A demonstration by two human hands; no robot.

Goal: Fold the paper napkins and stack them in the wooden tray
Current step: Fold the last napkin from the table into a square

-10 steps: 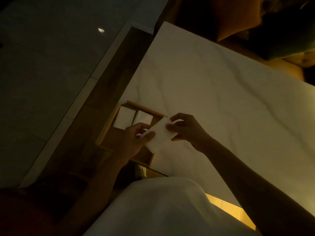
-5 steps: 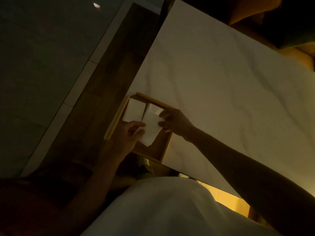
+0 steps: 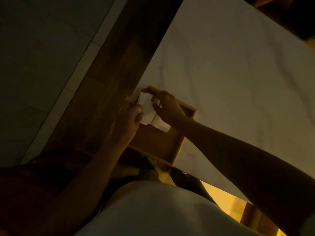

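Both hands are down in the wooden tray (image 3: 177, 147). The left hand (image 3: 130, 120) lies with its fingers curled against the near-left edge of a folded napkin (image 3: 146, 108), thumb tip touching the paper. The right hand (image 3: 167, 108) meets it from the other side, fingers loosely bent and fingertips touching the napkin's far-right edge. Whether either hand truly pinches the paper, the dim light hides. Under the right palm a second folded napkin (image 3: 162, 125) lies beside the first. The tray rests at the corner of the pale marbled tabletop (image 3: 230, 74).
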